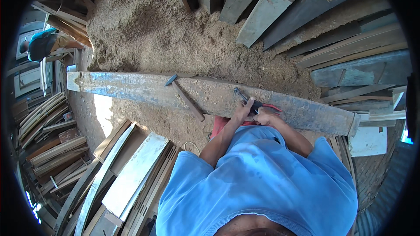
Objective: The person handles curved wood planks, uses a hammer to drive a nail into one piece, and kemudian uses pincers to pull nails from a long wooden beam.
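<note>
Both my hands, left (241, 112) and right (264, 116), close around red-handled pliers (256, 105), bracing them against the weathered plank (144, 89) for leverage.

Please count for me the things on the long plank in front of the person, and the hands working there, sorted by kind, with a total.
Hammer lying on the long plank: 1
Pliers with red handles, gripped by both hands: 1
Hands at the pliers, left hand and right hand: 2
Total: 4
</note>
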`<state>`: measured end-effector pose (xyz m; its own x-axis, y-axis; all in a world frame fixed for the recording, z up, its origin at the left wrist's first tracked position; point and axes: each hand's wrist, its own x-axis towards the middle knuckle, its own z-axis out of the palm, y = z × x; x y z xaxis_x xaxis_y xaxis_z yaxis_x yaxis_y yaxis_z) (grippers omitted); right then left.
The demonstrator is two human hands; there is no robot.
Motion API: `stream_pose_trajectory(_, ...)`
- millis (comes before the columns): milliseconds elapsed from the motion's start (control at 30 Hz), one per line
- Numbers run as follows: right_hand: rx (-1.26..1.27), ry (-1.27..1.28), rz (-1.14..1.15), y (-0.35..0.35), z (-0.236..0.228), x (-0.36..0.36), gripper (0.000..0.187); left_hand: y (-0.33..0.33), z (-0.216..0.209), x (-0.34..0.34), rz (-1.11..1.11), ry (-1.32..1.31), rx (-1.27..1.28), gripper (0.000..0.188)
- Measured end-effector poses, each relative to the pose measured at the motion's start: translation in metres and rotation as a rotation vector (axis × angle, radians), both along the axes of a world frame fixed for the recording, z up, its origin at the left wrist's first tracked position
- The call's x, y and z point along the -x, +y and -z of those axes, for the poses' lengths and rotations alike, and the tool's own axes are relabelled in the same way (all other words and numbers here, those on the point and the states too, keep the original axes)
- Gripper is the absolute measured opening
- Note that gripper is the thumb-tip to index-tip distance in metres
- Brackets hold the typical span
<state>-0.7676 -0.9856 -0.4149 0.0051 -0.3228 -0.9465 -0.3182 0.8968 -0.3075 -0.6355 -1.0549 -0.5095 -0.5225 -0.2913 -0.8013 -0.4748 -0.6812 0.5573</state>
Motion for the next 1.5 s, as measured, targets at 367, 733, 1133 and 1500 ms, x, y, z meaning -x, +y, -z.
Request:
stream_pose_trajectory(367, 0.029, -0.661, 0.790, 0.065, 0.023, -0.030, 0.057, -0.058, -0.055, -0.071, 0.807, 0.000, 0.896, 0.036)
stream_pose_trajectory(733, 0.165, -0.538, 1.082, 0.035, 0.038, -0.082, 0.040, -0.219, -0.054, -0.208, 0.987, -0.026, 1.534, 0.043)
stream_pose_trajectory(1133, 0.146, -0.669, 1.146, 0.000, 0.000, -0.112, 0.033, -0.257, -0.057, -0.198, 1.025, -0.036, 1.344, 0.041)
stream_pose_trajectory(1500, 0.063, -0.496, 1.131, 0.002, 0.008, -0.135, 0.038, -0.185, -0.032, -0.138, 1.280, 0.376, 1.500, 0.073)
